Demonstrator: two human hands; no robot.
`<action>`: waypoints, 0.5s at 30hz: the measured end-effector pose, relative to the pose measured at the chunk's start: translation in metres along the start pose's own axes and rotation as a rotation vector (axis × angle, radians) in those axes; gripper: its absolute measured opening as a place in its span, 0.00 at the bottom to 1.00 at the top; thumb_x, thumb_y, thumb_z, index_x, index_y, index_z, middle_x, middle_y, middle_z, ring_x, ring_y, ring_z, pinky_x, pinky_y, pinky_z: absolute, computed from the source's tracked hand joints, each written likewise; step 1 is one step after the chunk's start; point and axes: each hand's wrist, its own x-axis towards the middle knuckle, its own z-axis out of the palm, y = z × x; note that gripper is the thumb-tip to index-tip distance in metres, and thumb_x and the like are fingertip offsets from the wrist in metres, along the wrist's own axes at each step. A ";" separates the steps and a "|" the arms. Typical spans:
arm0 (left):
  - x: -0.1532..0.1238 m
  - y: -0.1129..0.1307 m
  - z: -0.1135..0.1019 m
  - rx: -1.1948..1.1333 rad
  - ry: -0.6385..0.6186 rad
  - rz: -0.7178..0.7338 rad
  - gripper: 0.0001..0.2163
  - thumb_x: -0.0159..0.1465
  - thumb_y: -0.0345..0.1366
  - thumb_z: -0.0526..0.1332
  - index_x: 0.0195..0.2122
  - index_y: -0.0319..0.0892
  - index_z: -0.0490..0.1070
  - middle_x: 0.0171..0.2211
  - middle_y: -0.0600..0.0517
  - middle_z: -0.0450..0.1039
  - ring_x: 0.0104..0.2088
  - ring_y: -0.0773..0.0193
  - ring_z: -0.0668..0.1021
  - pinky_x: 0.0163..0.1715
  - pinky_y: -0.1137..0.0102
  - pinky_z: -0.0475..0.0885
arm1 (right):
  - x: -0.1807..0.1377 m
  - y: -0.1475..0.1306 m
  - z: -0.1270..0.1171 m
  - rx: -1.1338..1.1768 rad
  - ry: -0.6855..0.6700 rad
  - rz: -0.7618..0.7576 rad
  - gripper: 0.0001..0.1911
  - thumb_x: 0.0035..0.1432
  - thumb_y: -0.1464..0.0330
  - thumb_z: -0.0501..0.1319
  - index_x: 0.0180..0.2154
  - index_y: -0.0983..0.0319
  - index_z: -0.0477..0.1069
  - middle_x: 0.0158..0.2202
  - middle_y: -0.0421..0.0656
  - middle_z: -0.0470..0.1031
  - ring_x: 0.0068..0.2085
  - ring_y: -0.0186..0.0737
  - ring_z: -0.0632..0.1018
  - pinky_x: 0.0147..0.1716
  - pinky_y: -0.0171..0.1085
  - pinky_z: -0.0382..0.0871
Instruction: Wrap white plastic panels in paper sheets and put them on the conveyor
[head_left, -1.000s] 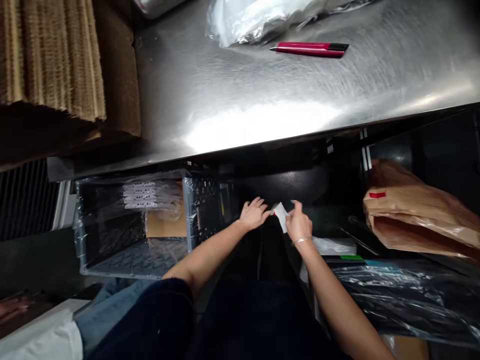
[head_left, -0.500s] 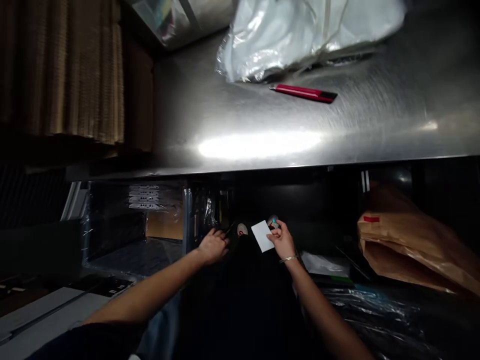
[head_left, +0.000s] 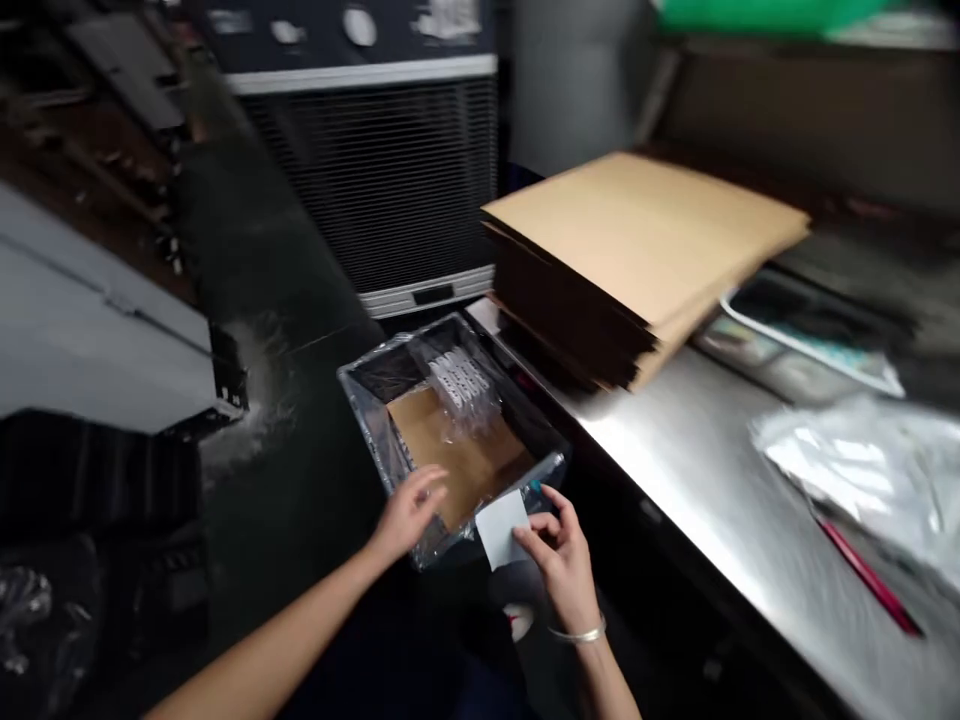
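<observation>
Between the thumb and fingers of my right hand (head_left: pixel 559 550) is a small white piece of paper (head_left: pixel 501 527), over the near edge of a plastic-lined bin (head_left: pixel 375 425). Something small and bright blue shows by the index fingertip; I cannot make out what it is. My left hand (head_left: pixel 409 510) hovers at the bin's near left rim, fingers apart and holding nothing. Inside the bin lie a piece of brown cardboard (head_left: pixel 427 440) and several white printed strips (head_left: pixel 459 378) in clear plastic.
To the right runs a metal table (head_left: pixel 675 460) bearing a stack of cardboard sheets (head_left: pixel 645 230), a clear plastic bag (head_left: pixel 877 460) and a red cutter (head_left: pixel 870 575). A slatted black unit (head_left: pixel 375 180) stands beyond the bin. A pale cabinet (head_left: pixel 97 310) is at left.
My view has swung left from the table toward the bin. Both hands are now at the bin, the right still gripping the white paper, the left still empty.
</observation>
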 end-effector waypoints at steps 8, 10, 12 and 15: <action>0.189 -0.235 -0.228 -0.159 0.459 -0.374 0.13 0.64 0.37 0.54 0.48 0.41 0.67 0.52 0.47 0.66 0.54 0.57 0.66 0.55 0.57 0.59 | 0.117 -0.041 0.180 -0.338 -0.206 0.052 0.38 0.48 0.63 0.65 0.58 0.60 0.52 0.28 0.37 0.72 0.31 0.35 0.72 0.35 0.36 0.67; 0.241 -0.303 -0.249 -0.230 0.407 -0.516 0.14 0.63 0.39 0.55 0.48 0.38 0.67 0.49 0.46 0.68 0.49 0.56 0.70 0.50 0.54 0.64 | 0.142 -0.033 0.225 -0.399 -0.140 0.146 0.41 0.47 0.61 0.66 0.59 0.60 0.51 0.27 0.36 0.72 0.30 0.35 0.73 0.32 0.35 0.67; 0.281 -0.364 -0.249 -0.306 0.316 -0.639 0.15 0.63 0.40 0.57 0.48 0.38 0.66 0.48 0.45 0.67 0.48 0.56 0.71 0.48 0.54 0.66 | 0.169 -0.026 0.267 -0.447 -0.074 0.209 0.45 0.45 0.59 0.67 0.60 0.60 0.49 0.25 0.36 0.72 0.27 0.35 0.73 0.28 0.34 0.67; 0.317 -0.432 -0.223 -0.447 0.137 -0.734 0.15 0.62 0.39 0.58 0.48 0.38 0.66 0.50 0.45 0.66 0.48 0.56 0.71 0.47 0.54 0.67 | 0.219 -0.024 0.325 -0.575 -0.013 0.232 0.49 0.42 0.57 0.68 0.61 0.58 0.47 0.22 0.35 0.72 0.21 0.34 0.71 0.23 0.33 0.66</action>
